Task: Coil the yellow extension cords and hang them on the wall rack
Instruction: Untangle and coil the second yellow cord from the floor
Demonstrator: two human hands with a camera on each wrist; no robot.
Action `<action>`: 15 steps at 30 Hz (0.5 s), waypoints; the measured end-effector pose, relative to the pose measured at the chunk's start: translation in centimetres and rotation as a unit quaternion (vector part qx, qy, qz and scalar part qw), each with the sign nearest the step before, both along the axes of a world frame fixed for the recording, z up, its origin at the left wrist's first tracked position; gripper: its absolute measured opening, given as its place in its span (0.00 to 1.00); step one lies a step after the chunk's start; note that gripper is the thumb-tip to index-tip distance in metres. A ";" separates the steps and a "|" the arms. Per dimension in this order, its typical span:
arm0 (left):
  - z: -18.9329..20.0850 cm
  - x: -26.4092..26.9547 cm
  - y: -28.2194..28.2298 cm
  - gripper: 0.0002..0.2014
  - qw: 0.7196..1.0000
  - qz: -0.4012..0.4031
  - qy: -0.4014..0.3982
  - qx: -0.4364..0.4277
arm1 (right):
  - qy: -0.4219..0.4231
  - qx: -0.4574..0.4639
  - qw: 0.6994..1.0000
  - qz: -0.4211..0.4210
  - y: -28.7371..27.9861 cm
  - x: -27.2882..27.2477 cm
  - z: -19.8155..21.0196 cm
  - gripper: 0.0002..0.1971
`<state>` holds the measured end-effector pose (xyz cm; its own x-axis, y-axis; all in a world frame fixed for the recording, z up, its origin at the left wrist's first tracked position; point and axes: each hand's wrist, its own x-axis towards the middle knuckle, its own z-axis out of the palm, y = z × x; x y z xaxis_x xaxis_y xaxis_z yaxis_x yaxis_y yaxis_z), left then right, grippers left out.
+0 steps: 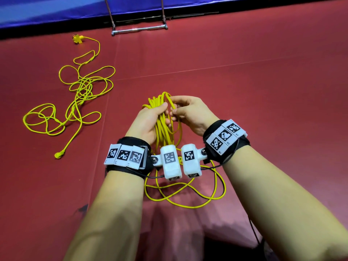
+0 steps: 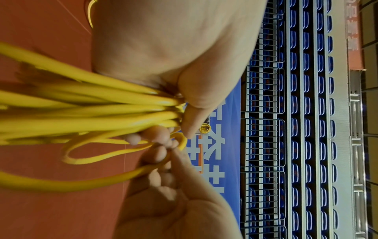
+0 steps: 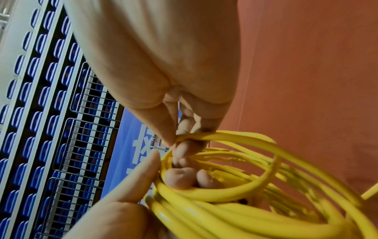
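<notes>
My left hand grips a bundle of yellow cord loops, thumb over the top of the coil. My right hand pinches one more loop of the same cord right beside the bundle. The uncoiled rest of this cord lies in loose loops on the red floor beneath my wrists. A second yellow extension cord lies tangled on the floor at the left, with a plug at its near end and another at its far end.
A metal frame rests on the floor by the blue wall banner ahead. In the left wrist view a small yellow coil shows far off against the banner. Rows of blue seats rise behind it. Red floor spreads to the right.
</notes>
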<state>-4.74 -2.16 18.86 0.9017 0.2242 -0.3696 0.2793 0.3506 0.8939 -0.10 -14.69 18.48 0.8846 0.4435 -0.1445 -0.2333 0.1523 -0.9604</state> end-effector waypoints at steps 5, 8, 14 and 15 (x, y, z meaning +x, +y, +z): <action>0.3 -0.4 -0.7 0.09 0.999 0.002 -0.008 -0.033 | -0.023 -0.013 1.000 0.014 0.0 -0.1 0.5 0.11; 0.5 -0.6 -0.8 0.07 0.999 0.021 -0.014 -0.045 | -0.070 -0.064 0.995 0.035 -0.2 -0.4 1.1 0.09; 0.2 -0.4 -0.6 0.07 0.996 0.050 -0.011 -0.069 | -0.125 -0.145 0.979 0.072 0.0 -0.6 1.5 0.09; 0.1 -0.3 -0.5 0.08 0.997 0.043 -0.004 -0.071 | -0.120 -0.146 0.980 0.068 0.1 -0.7 1.4 0.07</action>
